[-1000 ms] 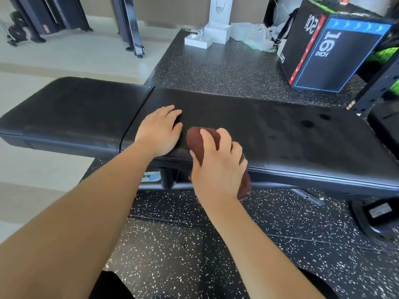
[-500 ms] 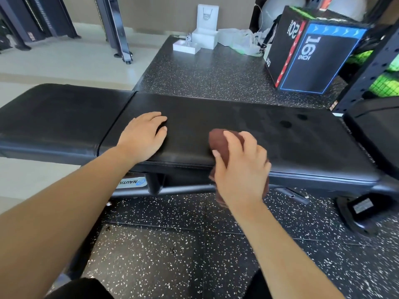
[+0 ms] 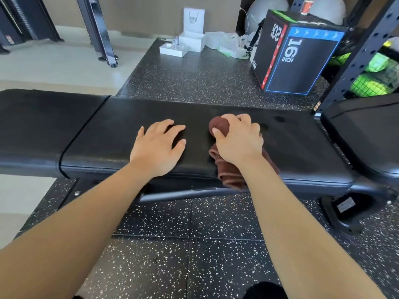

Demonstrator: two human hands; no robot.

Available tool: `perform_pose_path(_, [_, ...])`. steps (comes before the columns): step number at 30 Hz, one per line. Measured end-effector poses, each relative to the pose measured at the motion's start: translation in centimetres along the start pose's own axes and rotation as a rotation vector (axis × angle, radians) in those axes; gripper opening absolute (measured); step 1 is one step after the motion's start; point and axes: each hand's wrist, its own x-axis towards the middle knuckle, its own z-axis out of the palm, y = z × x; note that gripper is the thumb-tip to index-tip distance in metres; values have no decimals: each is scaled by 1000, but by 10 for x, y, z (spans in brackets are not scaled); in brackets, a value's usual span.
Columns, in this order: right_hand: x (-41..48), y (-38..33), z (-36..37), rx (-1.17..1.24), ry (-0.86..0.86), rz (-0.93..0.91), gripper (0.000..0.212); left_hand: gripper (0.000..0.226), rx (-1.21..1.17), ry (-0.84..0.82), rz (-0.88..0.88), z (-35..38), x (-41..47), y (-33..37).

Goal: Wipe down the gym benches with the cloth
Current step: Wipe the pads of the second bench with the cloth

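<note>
A long black padded gym bench (image 3: 121, 117) runs across the view, with a seam dividing its left pad from the longer right pad. My right hand (image 3: 238, 140) grips a bunched brown cloth (image 3: 220, 126) and presses it on the middle of the right pad. The cloth's loose end (image 3: 228, 173) hangs over the near edge. My left hand (image 3: 159, 147) lies flat on the pad just left of the cloth, fingers spread, holding nothing.
A black plyo box (image 3: 295, 59) marked 16 INCH stands behind the bench on speckled rubber flooring (image 3: 194, 244). White boxes (image 3: 190, 39) lie at the back. A black rack upright (image 3: 362, 50) and a second bench pad (image 3: 367, 130) are at right.
My right hand has slid the cloth from the near edge further onto the pad and to the right. My left hand has shifted right along the bench and lies flatter.
</note>
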Motion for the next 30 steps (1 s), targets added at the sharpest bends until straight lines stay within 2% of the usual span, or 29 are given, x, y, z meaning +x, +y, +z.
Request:
perform_pose_path(9, [-56, 1, 2, -35, 63, -173, 45, 50, 26, -39, -2, -3, -5, 3])
perform_pose_path(19, [-2, -20, 6, -24, -83, -98, 43, 47, -11, -10, -13, -10, -5, 6])
perform_pose_path(26, [-42, 5, 2, -61, -17, -253, 49, 47, -15, -33, -30, -7, -9, 7])
perform_pose_path(30, [-30, 0, 5, -72, -33, -214, 48, 49, -5, -58, -7, -8, -10, 4])
